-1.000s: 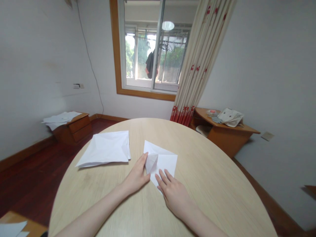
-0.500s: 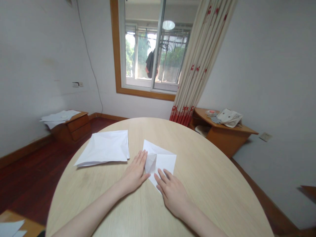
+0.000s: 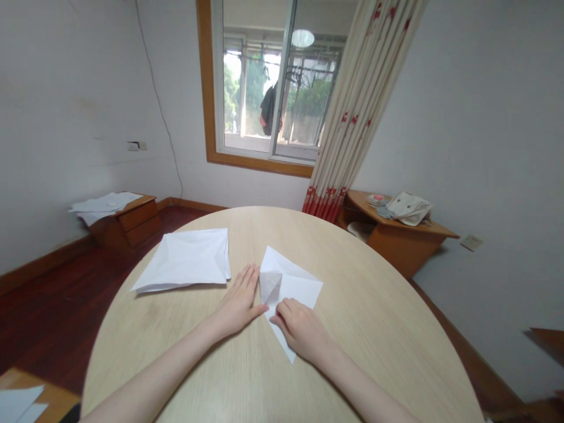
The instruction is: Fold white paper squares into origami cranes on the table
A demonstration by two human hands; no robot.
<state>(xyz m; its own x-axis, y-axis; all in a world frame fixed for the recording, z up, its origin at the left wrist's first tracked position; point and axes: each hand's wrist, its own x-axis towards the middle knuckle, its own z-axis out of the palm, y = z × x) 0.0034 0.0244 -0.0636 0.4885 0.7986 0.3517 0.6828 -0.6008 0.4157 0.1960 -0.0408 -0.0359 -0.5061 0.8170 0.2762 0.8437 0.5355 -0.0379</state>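
Observation:
A partly folded white sheet of paper (image 3: 293, 282) lies on the round light wood table (image 3: 361, 329). My left hand (image 3: 240, 299) rests flat, fingers stretched out, against the sheet's left edge. My right hand (image 3: 299, 329) lies on the near part of the sheet with its fingers curled, pinching the paper near the fold. A raised flap stands just beyond my fingertips.
A stack of white paper sheets (image 3: 187, 261) lies on the table to the left. A low wooden cabinet (image 3: 123, 220) with papers stands at the left wall. A wooden side table (image 3: 396, 232) with a cloth bag stands at the right, beside the curtain (image 3: 352, 117).
My right hand has gone from flat fingers to a curled pinch on the sheet. The sheet has turned a little and shifted right. My left hand stays flat.

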